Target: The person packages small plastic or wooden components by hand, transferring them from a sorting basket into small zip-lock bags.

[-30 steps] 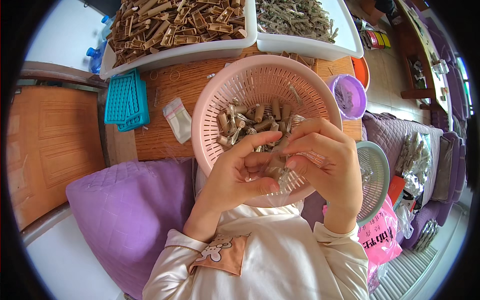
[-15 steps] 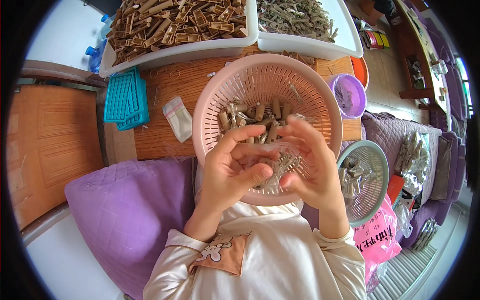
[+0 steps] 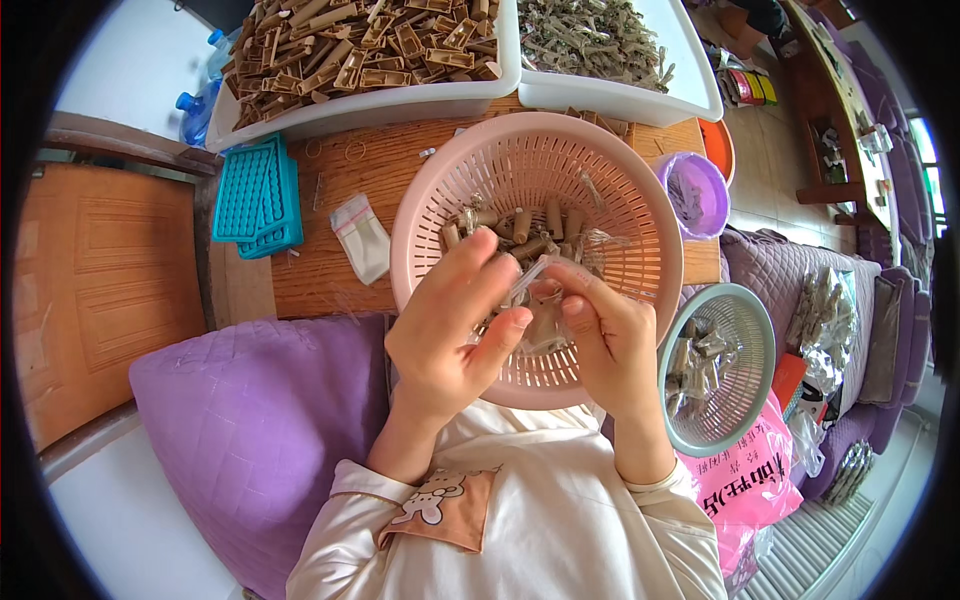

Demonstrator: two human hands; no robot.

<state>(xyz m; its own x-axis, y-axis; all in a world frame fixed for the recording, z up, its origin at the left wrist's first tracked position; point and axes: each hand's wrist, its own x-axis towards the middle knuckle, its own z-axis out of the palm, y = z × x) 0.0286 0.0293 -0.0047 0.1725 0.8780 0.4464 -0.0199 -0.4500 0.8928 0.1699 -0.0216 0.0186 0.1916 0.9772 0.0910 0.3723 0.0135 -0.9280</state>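
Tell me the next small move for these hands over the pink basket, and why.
Probably slide the brown piece fully into the clear bag: the left hand and right hand pinch the bag together above the pink basket, and the piece looks only partly inside.

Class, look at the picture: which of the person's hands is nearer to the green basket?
Right. The right hand is just left of the green basket, close to its rim. The left hand is farther left, beyond the right hand, over the pink basket.
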